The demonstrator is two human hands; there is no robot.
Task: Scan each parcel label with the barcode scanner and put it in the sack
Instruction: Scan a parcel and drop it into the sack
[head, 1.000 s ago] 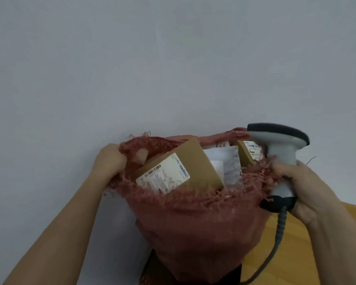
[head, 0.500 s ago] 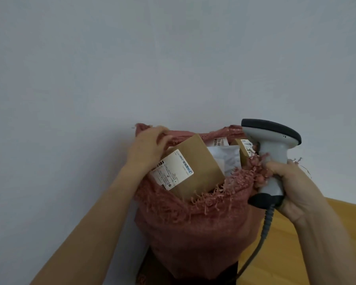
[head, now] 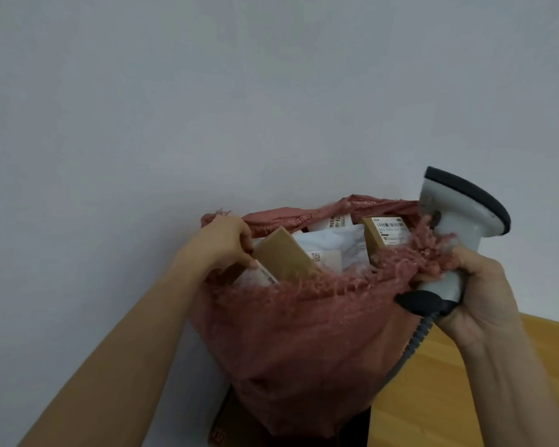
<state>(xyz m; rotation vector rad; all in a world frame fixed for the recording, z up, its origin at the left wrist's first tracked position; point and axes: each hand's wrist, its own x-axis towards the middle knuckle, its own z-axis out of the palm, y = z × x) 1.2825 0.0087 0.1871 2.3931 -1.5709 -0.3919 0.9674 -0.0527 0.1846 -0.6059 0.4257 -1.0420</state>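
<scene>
A red woven sack [head: 304, 343] with a frayed rim stands open before me. Inside lie a brown box [head: 284, 256] on the left, a white mailer [head: 333, 243] in the middle and a smaller labelled brown box [head: 384, 235] on the right. My left hand [head: 226, 243] reaches into the sack's left side, its fingers on the left brown box and its white label. My right hand [head: 475, 285] grips the handle of the white and black barcode scanner [head: 459, 221] together with the sack's right rim. The scanner head points up and left.
A pale wall fills the background. A wooden table surface [head: 465, 382] lies at the lower right. The scanner's coiled cable [head: 413, 346] hangs down beside the sack. A dark box [head: 226, 424] sits under the sack.
The left brown box has sunk deeper into the sack, its label now mostly hidden. My left hand followed it down. The scanner tilted to the right.
</scene>
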